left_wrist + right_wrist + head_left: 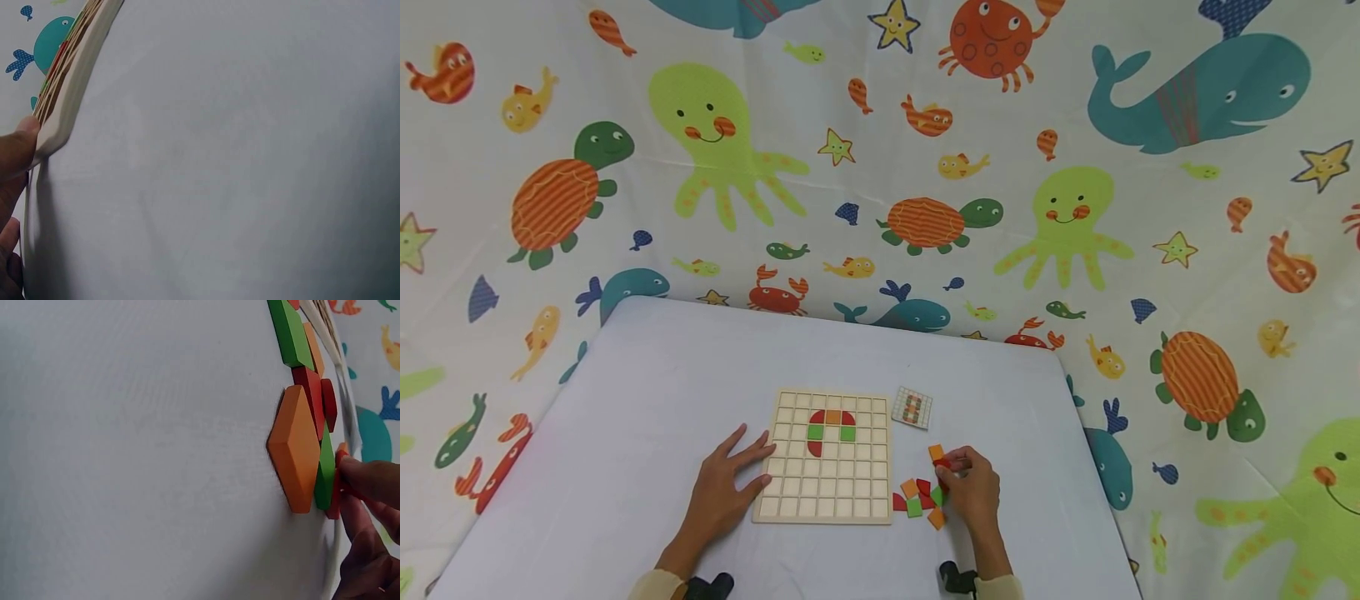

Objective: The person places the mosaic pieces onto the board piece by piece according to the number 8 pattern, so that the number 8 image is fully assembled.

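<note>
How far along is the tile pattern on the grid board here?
Done: six tiles sit in the wooden grid board. In hand: the right hand pinches a red tile while the left hand steadies the board. Left: loose tiles and most cells.

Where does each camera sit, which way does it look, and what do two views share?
Head: worn high, looks down at table, grid board, both hands.
Left wrist: low at the table, looks along the board edge; left hand fingertip touches it.
Right wrist: low, faces loose tiles; right hand pinches a red piece.
Head and right wrist share the tiles.
</note>
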Demonstrator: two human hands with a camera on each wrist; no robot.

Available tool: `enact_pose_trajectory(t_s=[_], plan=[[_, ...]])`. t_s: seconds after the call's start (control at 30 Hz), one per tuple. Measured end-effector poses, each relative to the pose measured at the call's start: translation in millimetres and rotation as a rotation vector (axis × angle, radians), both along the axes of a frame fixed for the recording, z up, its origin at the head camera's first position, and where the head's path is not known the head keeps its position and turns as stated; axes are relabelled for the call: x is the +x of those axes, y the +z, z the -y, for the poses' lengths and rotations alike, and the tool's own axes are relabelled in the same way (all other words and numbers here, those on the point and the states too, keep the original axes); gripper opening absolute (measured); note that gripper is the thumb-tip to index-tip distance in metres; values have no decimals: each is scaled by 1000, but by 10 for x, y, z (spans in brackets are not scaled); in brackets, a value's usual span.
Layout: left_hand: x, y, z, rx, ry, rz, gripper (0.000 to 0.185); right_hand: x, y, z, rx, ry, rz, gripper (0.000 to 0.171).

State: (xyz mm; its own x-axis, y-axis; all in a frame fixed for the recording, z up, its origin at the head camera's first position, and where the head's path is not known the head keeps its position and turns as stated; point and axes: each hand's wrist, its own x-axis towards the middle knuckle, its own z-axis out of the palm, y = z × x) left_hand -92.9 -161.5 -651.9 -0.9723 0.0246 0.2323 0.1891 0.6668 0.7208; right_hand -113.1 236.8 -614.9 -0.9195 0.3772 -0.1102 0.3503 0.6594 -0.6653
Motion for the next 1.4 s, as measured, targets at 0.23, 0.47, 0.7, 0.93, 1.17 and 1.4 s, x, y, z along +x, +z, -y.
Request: enact_pose_trajectory(t_s=[0.23,0.47,0.7,0.93,1.17,1.4], plan=[[-9,-6,3,4,4,17,50,-39,10,110,-39,60,-101,10],[-11,11,-1,-2,6,18,50,-77,48,314,-115,143,-149,7],[-12,29,-4,-2,11,37,51,-106,122,492,-203,166,-158,10],[-5,38,-3,-3,6,31,51,-123,131,617,-254,210,-128,11],[-5,29,-2,-8,6,22,52,-209,79,776,-271,321,-184,9],[5,25,3,-8,7,22,51,-275,36,1014,-285,310,-114,6]])
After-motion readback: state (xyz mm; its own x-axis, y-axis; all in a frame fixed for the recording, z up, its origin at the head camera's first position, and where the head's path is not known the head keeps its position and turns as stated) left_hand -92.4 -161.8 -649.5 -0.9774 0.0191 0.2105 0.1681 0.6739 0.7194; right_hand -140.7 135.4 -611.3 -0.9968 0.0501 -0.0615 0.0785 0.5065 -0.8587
